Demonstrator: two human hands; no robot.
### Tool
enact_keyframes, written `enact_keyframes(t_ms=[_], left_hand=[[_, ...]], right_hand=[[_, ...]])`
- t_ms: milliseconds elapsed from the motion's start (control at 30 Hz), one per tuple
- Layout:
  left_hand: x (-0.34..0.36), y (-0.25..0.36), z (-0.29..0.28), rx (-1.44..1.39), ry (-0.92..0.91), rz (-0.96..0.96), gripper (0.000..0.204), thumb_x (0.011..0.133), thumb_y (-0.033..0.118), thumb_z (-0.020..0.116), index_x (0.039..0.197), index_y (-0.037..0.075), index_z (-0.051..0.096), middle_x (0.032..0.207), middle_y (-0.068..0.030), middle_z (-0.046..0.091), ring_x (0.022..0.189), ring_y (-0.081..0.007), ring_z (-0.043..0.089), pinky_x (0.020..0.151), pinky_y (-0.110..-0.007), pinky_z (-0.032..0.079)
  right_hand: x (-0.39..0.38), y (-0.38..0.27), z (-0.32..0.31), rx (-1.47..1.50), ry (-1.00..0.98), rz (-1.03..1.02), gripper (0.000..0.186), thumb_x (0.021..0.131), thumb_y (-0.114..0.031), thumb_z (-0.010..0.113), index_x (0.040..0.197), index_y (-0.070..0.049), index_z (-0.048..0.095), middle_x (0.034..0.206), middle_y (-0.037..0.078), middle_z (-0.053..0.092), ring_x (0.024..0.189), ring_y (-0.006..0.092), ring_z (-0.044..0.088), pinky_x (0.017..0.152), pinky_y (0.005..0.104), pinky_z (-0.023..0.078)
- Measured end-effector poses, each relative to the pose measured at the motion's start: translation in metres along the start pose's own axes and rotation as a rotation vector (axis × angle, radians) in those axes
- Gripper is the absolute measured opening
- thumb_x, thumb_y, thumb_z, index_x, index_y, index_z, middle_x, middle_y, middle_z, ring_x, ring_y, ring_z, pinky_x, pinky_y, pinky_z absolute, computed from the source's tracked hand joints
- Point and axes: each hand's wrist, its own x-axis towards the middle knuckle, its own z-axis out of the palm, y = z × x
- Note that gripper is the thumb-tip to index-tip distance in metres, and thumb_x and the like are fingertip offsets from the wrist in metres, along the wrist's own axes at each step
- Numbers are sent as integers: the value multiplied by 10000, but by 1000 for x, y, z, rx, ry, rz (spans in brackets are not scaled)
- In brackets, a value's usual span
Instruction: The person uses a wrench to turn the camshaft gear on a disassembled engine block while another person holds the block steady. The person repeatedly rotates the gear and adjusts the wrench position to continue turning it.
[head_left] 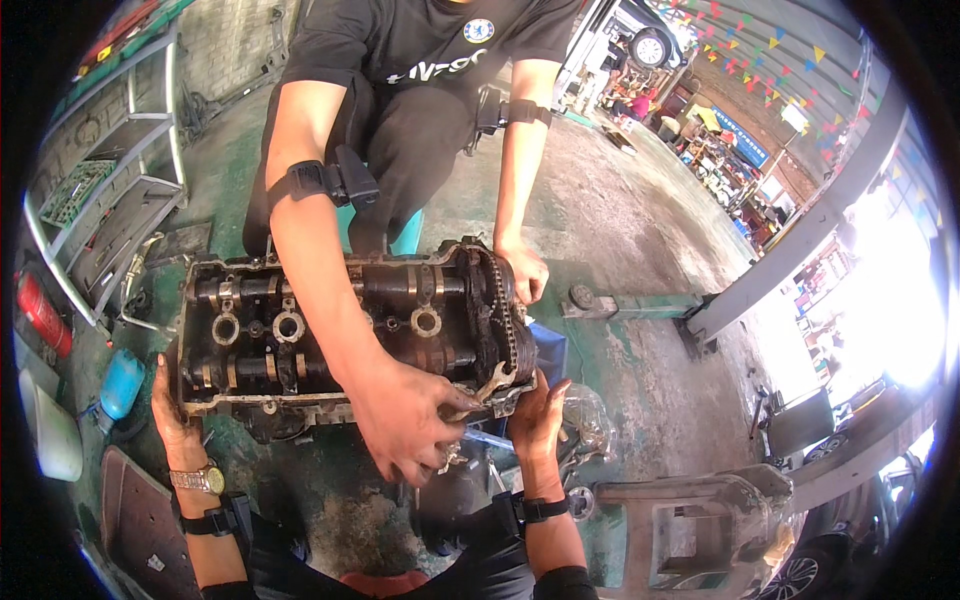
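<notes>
A greasy engine cylinder head, with its camshafts exposed, lies across the space between me and a person opposite. My left hand holds its left end, palm against the side and thumb up. At the right end my right hand is cupped against the lower corner, below the timing chain. The co-worker's hand reaches over the near edge, holding a wrench whose open jaw is at the near right corner. Their other hand rests at the far right corner, by the chain. What supports the underside is hidden.
A metal shelf rack, red extinguisher and blue bottle stand left. A brown tray lies near my left forearm. Right are a lift arm, a lift post and a large grey part.
</notes>
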Motion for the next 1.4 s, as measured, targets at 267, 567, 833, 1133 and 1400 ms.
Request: enact_keyframes(t_ms=[267,567,833,1133,1400], left_hand=[[2,0,-3,6,12,-19,476,883,331,557,1183,-36,524,1146,-127,584,1000,-218,585,866,-339,468],[3,-2,-5,-11,-61,1,485,894,335,542,1194,-45,513,1159,-127,580,1010,-225,581,880,-337,457],[3,-2,-5,-1,-15,-20,476,892,335,546,1187,-37,518,1148,-121,584,1003,-219,583,866,-332,463],[1,-1,-3,17,-32,0,472,886,344,554,1176,-27,529,1126,-109,595,978,-209,595,846,-324,473],[1,-1,-3,-13,15,-17,478,883,334,560,1181,-38,523,1132,-117,595,985,-213,595,854,-333,474]], right_hand=[[0,0,-2,-27,24,4,913,811,-726,320,1334,22,343,1337,150,432,1245,277,387,1069,414,253],[-1,-1,1,-29,29,11,905,816,-728,308,1331,15,353,1331,149,438,1235,273,398,1063,404,264],[-3,-4,4,-34,11,16,912,808,-735,316,1329,12,357,1330,147,440,1237,279,396,1064,398,265],[-2,-3,5,-43,27,14,916,808,-736,314,1327,18,357,1334,141,437,1240,269,393,1063,393,266],[-3,-6,8,-42,35,34,916,804,-732,326,1359,-4,331,1349,132,424,1237,259,386,1059,382,259]])
